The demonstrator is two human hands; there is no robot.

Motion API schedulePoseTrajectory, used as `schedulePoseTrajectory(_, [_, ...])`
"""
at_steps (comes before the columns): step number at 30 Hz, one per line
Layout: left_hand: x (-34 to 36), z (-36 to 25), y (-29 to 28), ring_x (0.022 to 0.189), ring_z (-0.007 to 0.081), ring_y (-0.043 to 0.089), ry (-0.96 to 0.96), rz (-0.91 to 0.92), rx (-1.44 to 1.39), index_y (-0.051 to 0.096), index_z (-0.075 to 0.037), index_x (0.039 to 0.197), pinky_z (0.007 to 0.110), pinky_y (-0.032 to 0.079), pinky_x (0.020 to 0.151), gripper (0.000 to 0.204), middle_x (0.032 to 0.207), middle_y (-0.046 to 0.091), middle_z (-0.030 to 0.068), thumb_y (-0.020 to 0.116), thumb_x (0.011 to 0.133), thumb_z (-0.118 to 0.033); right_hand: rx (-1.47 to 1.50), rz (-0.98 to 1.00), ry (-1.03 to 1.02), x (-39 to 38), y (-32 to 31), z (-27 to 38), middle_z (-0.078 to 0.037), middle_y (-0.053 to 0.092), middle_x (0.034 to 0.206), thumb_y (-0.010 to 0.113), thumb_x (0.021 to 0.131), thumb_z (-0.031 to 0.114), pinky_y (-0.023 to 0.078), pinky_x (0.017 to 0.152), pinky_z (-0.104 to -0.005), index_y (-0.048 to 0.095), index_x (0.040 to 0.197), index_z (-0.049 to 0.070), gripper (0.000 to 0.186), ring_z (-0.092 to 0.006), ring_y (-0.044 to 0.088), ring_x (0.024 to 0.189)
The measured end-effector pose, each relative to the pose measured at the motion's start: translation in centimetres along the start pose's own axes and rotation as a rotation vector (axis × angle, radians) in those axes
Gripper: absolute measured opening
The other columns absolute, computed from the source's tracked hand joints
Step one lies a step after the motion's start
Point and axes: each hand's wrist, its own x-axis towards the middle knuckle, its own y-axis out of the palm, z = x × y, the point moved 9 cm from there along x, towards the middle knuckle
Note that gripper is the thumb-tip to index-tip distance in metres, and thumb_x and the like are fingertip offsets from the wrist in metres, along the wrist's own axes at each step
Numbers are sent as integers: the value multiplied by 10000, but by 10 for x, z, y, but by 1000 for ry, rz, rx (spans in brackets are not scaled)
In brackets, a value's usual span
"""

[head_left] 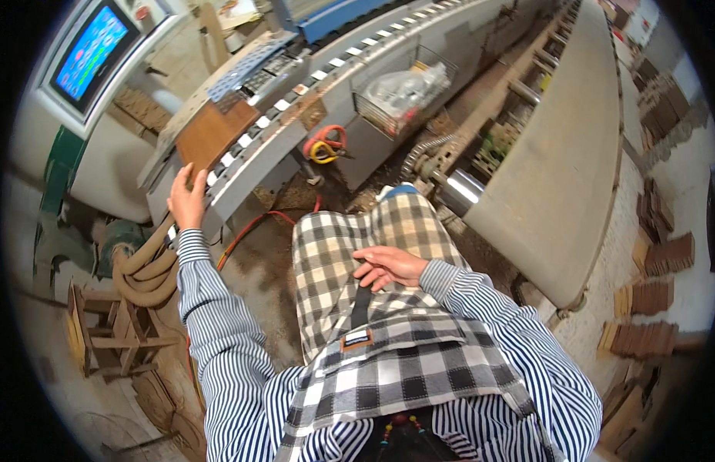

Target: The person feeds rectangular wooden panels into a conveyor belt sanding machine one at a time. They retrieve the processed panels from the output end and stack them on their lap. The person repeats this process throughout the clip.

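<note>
A flat brown wooden board [216,132] lies at the near end of the machine's feed track [253,142], on the left. Just below its near corner is my left hand [187,200], with thumb and fingers apart and nothing visible between them. The fingertips come close to the board's edge; whether they touch it I cannot tell. In front of my checked apron [373,231], my right hand [392,266] hangs with loosely spread fingers and holds nothing.
A control screen [92,55] stands at the upper left. On the machine's side hang a wire basket [407,88] with clear plastic and red-and-yellow looped cords [326,145]. A wide belt conveyor [557,169] runs along the right, with stacked wooden boards [638,339] beyond. A wooden stool [118,331] stands lower left.
</note>
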Motion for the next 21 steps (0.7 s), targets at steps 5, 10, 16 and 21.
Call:
schedulePoseTrajectory(5, [-2,2,3,1203,252,509,-15,16,-67,588,-110,1233,505,259,1035,512,1296,563,69,605,851,-450,-57,-6,-5,-3,-2,4,-188,530,1211,381,1010,310,581,746,-291,244,1436,36,525,-203,627,959])
schedulePoseTrajectory(10, [2,8,7,1221,256,490,-10,24,-86,593,-174,1220,555,217,1057,444,1313,547,57,611,842,-406,34,19,-59,-1,-8,0,-162,570,1157,379,1011,294,587,733,-299,316,1392,34,466,-212,654,926])
schedulePoseTrajectory(16, [-7,-6,-1,1313,263,391,-32,28,-43,574,-198,1235,601,142,1084,433,1356,508,45,587,855,-406,-25,13,-22,-10,2,11,-163,563,1173,344,1022,272,572,786,-312,297,1403,35,451,-208,639,962])
schedulePoseTrajectory(21, [-11,-9,-3,1317,275,377,-50,23,-38,579,-178,1226,594,114,1093,438,1362,500,65,588,854,-409,-69,-17,-13,-9,6,13,-167,552,1190,345,1022,270,566,804,-323,278,1415,30,465,-214,628,990])
